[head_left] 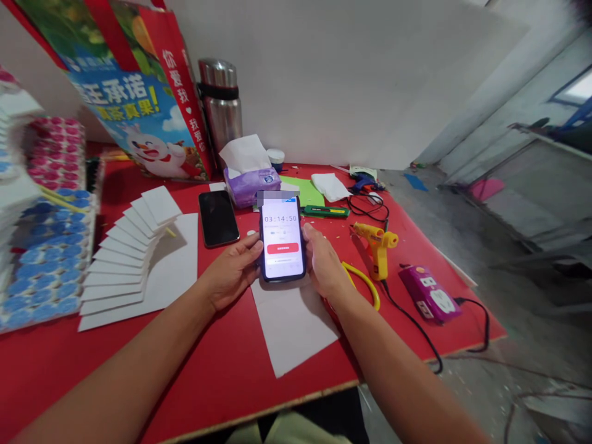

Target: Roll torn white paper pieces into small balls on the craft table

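Between my two hands is a smartphone (283,237) in a dark case, its lit screen showing a timer and a red button. My left hand (235,268) grips its left edge, thumb at the side. My right hand (322,256) holds the right edge, fingers mostly hidden behind it. Under the phone lies a white sheet of card (296,333) on the red tabletop (222,364). A second phone (219,217) with a black screen rests to the left of the held one. Beyond my right hand curves a yellow tube (370,287).
A fan of white cards (115,271) and trays of blue rolled pieces (46,271) occupy the left. Behind stand a printed bag (139,92), a steel flask (224,111) and a tissue pack (252,182). A yellow glue gun (377,243), green cutter (326,211) and purple power socket (430,294) lie right.
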The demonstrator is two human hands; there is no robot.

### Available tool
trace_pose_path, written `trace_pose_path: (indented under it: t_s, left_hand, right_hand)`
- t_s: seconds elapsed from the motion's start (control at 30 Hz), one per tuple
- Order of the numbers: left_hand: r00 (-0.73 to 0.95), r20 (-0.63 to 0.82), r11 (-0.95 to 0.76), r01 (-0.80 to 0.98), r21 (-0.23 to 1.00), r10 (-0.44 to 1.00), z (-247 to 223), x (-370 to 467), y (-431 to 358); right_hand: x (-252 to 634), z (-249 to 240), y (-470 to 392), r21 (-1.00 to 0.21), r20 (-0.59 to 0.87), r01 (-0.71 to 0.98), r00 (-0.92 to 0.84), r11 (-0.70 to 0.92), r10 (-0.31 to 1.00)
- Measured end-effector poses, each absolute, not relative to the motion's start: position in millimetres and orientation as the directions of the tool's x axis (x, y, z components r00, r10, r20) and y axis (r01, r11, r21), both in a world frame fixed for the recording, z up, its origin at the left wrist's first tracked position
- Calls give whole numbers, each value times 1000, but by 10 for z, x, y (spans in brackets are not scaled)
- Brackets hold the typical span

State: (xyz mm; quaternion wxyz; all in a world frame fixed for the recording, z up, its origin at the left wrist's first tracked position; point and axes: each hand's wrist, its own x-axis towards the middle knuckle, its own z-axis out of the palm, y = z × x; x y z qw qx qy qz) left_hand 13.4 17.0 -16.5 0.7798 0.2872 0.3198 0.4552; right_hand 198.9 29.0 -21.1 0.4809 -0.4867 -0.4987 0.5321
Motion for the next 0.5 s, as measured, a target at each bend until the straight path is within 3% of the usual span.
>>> trace_pose_path:
  t_s: [0.5]
  left_hand:
    - [386,-228,415,-518,748,894,-202,131,175]
  right_hand:
    - [1971,-143,284,-995,-97,-31,-4,-98,995]
